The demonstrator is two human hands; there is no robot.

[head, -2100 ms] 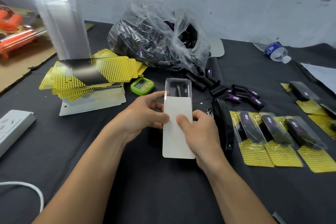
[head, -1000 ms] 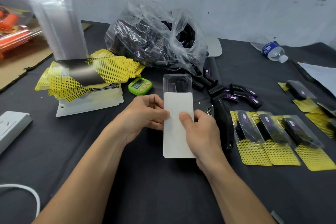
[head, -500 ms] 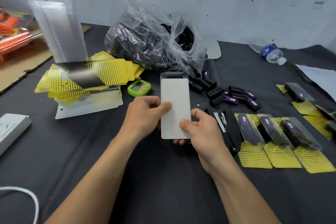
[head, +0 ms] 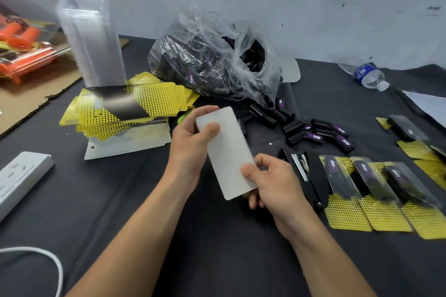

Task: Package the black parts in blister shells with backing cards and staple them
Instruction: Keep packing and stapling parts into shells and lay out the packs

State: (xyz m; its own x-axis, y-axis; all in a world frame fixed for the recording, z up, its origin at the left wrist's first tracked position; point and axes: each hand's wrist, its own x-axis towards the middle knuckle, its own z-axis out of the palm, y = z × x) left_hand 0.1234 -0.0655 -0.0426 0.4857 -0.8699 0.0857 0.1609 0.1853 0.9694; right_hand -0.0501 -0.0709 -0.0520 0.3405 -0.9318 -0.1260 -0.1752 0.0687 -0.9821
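Note:
Both hands hold a blister pack (head: 226, 152) above the black table, its white card back facing me and tilted, top end to the left. My left hand (head: 190, 144) grips the top end, thumb on the card. My right hand (head: 272, 181) pinches the lower right corner. The shell and the black part inside are hidden behind the card. A black stapler (head: 306, 176) lies just right of my right hand. Loose black parts (head: 313, 132) are scattered behind it. Three finished packs (head: 376, 188) on yellow dotted cards lie to the right.
A clear plastic bag of black parts (head: 212, 62) sits at the back centre. Yellow backing cards (head: 130, 106) are piled at the left beside a tall stack of clear shells (head: 91, 38). A water bottle (head: 366, 75), a power strip (head: 19, 176) and more finished packs (head: 410, 137) lie at the edges.
The card was pushed fully into the shell on the table. Both hands then lifted the pack and turned it to a tilt; my right hand moved to its lower corner.

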